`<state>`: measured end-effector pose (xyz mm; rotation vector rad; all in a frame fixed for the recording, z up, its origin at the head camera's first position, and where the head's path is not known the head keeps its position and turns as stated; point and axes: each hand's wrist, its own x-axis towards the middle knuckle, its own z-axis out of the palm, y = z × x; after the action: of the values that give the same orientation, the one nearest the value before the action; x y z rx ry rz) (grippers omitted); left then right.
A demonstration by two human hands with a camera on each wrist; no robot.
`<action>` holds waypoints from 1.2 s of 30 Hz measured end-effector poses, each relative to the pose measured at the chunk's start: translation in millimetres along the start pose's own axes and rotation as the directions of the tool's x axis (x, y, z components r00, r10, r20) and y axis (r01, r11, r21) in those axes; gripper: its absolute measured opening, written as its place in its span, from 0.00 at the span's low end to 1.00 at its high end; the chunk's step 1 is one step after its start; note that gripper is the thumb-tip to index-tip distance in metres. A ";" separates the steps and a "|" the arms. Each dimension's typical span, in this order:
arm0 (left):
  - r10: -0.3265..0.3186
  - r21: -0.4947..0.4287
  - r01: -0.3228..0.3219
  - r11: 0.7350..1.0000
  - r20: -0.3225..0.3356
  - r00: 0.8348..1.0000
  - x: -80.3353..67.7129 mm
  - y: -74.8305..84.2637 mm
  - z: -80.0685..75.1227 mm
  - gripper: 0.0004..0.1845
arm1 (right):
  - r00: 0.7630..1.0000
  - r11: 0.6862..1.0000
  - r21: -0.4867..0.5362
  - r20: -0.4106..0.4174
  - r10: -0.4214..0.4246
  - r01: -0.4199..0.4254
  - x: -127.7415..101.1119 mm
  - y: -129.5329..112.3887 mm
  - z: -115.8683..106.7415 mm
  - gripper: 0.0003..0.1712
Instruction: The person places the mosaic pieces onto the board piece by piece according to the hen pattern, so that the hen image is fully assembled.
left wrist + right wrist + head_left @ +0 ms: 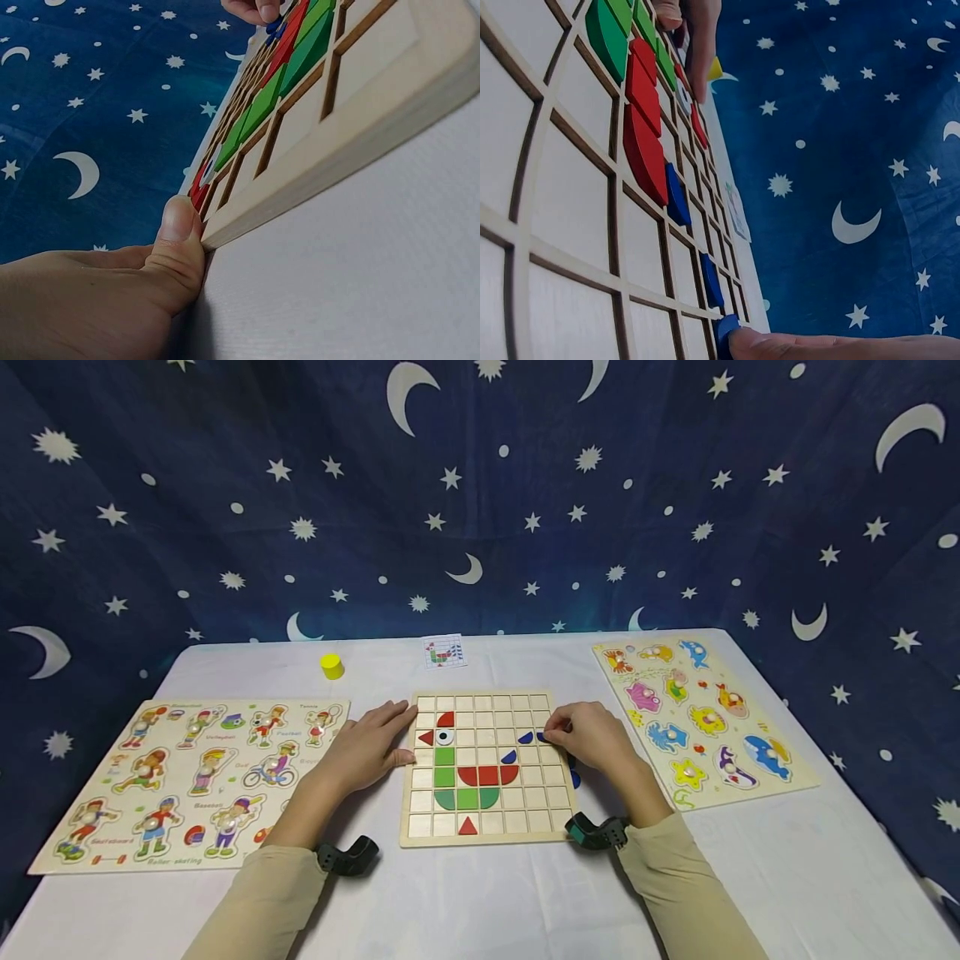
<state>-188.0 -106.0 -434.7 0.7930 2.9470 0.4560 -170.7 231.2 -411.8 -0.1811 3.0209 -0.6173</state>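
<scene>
A wooden grid board (408, 793) lies in the middle of the table, carrying a bird-like figure of red, green and blue pieces with a white eye piece (445, 737). My right hand (600, 739) pinches a blue curved piece (724, 334) over a cell at the board's right side. Two other blue pieces, one lower (509, 758) and one higher (526, 738), form a diagonal leading up to it. Along the board's left edge rests my left hand (369, 747), fingers extended, its thumb (178, 219) against the frame.
More blue pieces (575, 777) lie beside the board, partly hidden by my right hand. A picture card (444, 652) and a yellow cylinder (332, 667) are at the back. A sports puzzle (180, 793) stands left, a sea-animal puzzle (697, 718) right.
</scene>
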 end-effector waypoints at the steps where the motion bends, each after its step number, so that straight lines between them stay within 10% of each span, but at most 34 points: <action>1: -0.001 -0.001 0.001 1.000 0.000 1.000 -0.1 -0.1 0.0 0.40 | 1.000 1.000 -0.004 0.007 0.004 -0.004 0.3 -0.6 0.3 0.05; 27: -0.009 0.000 0.009 1.000 0.009 1.000 0.1 0.1 -1.2 0.40 | 1.000 0.997 -0.070 -0.001 0.009 -0.009 -0.2 -9.2 1.3 0.06; 36: -0.010 0.001 0.010 1.000 0.019 1.000 1.0 0.3 -1.5 0.40 | 0.982 0.983 0.012 -0.045 -0.182 0.182 1.4 -11.7 7.4 0.11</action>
<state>-188.9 -105.6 -433.2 0.7784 2.9326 0.4440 -170.3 217.4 -414.1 -0.4534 3.0627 -0.6669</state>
